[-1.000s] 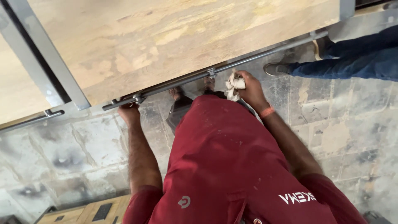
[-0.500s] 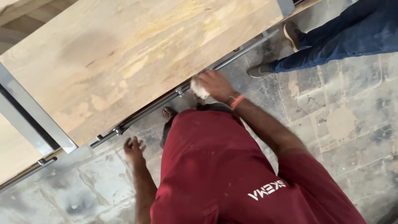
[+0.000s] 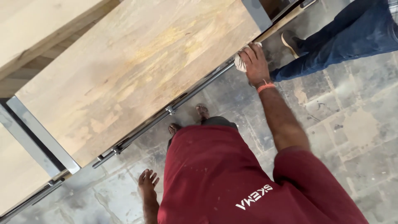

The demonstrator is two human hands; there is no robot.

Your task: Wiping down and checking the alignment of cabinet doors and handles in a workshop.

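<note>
Beside the wooden tabletop [image 3: 137, 74], right hand [image 3: 256, 64] clutching a white cloth [image 3: 240, 62], left hand [image 3: 147, 181] spread empty, another person's leg [image 3: 331, 45] near.

No packages, labels, signs or screens in view; only printed thing is white lettering on dark-red shirt [image 3: 232, 182], bottom centre, seen upside down.

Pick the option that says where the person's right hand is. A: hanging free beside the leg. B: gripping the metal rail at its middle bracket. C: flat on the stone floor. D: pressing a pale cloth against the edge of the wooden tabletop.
D: the right hand presses a pale cloth to the wooden tabletop edge; the left hand hangs free with fingers spread.
</note>
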